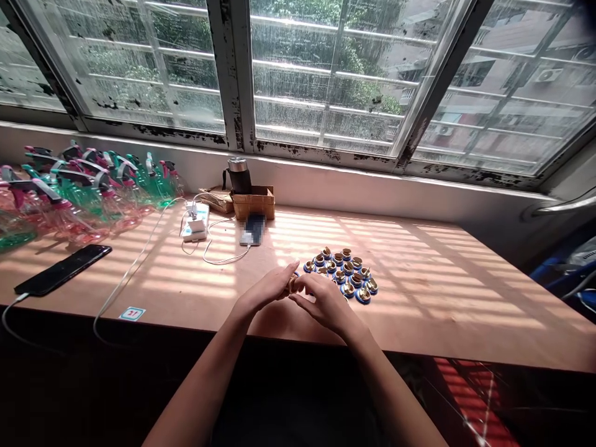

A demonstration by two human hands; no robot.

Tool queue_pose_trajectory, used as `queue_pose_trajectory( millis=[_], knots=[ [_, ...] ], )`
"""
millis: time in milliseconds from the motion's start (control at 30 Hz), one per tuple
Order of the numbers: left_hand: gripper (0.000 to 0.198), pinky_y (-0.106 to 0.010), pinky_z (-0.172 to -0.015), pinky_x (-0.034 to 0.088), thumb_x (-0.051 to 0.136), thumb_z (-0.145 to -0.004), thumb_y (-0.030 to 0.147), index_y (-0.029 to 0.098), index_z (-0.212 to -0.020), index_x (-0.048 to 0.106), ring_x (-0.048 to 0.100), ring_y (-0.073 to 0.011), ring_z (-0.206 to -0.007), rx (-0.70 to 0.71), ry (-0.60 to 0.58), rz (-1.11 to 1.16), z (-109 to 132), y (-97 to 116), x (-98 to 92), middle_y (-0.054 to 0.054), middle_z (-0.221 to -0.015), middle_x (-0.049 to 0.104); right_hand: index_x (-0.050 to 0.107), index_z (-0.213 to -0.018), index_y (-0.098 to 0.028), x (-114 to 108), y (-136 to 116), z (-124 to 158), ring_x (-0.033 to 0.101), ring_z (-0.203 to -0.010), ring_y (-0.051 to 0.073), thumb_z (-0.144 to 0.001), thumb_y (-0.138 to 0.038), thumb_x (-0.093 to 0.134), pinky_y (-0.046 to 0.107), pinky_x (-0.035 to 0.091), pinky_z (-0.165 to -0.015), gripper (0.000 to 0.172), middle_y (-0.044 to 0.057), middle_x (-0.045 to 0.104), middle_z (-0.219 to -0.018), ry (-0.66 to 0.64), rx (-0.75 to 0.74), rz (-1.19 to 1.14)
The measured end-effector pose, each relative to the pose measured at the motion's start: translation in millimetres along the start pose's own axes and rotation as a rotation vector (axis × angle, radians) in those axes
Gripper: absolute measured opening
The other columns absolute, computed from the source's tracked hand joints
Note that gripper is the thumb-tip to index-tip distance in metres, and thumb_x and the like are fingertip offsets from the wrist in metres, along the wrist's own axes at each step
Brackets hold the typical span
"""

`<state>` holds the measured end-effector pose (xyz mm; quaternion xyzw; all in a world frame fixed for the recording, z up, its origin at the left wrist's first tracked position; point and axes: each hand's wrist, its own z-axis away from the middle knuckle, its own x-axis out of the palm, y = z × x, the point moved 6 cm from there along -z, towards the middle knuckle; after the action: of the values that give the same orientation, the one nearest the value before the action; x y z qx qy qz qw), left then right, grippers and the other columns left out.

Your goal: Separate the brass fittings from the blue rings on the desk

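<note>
Left hand [261,297] and right hand [326,303]: both clenched, fingertips meeting on one small gold-coloured fitting [292,284], partly hidden, held just above a plywood bench [442,298]. Heaped just beside the right hand, loose gold-and-blue fittings [342,272]. Set farther off along the bench: pink and green spray bottles [79,202], crowded together; black smartphone [63,269]; white charger [195,222]; cardboard box [254,202]; dark thermos flask [239,176].

Smooth plywood tabletop [442,298]; glossy brass-like metal parts [347,267]; blue plastic bases [362,298].
</note>
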<state>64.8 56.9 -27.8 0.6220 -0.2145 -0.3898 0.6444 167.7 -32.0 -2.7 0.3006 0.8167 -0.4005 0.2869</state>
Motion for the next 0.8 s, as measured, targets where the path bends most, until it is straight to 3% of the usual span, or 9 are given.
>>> queue_pose_trajectory(
  millis=[233, 467, 800],
  knots=[
    [0.061, -0.03, -0.053, 0.031, 0.041, -0.096, 0.074, 0.02, -0.07, 0.052, 0.038, -0.0142, -0.055, 0.071, -0.006, -0.021, 1, 11, 15.7, 0.002, -0.057, 0.045, 0.061, -0.099, -0.022, 4, 13, 12, 0.064, -0.084, 0.022, -0.106, -0.037, 0.058, 0.032, 0.046, -0.074, 0.017, 0.006, 0.07, -0.093, -0.014, 0.096, 0.118],
    [0.061, -0.027, -0.053, 0.03, 0.046, -0.094, 0.075, 0.019, -0.072, 0.05, 0.035, -0.0113, -0.056, 0.13, -0.055, 0.031, -3, 17, 22.4, 0.003, -0.061, 0.043, 0.053, -0.097, -0.023, -1, 24, 22, 0.061, -0.072, 0.018, -0.105, -0.038, 0.057, 0.028, 0.042, -0.068, 0.017, 0.002, 0.067, -0.086, 0.014, 0.167, -0.026],
    [0.065, -0.028, -0.056, 0.037, 0.038, -0.099, 0.072, 0.019, -0.063, 0.05, 0.045, -0.0135, -0.055, 0.131, 0.06, -0.101, 0, 21, 16.8, 0.0, -0.056, 0.047, 0.058, -0.096, -0.023, -8, 16, 20, 0.061, -0.069, 0.017, -0.104, -0.04, 0.056, 0.028, 0.045, -0.068, 0.018, 0.002, 0.069, -0.082, 0.12, 0.15, -0.155]
  ],
)
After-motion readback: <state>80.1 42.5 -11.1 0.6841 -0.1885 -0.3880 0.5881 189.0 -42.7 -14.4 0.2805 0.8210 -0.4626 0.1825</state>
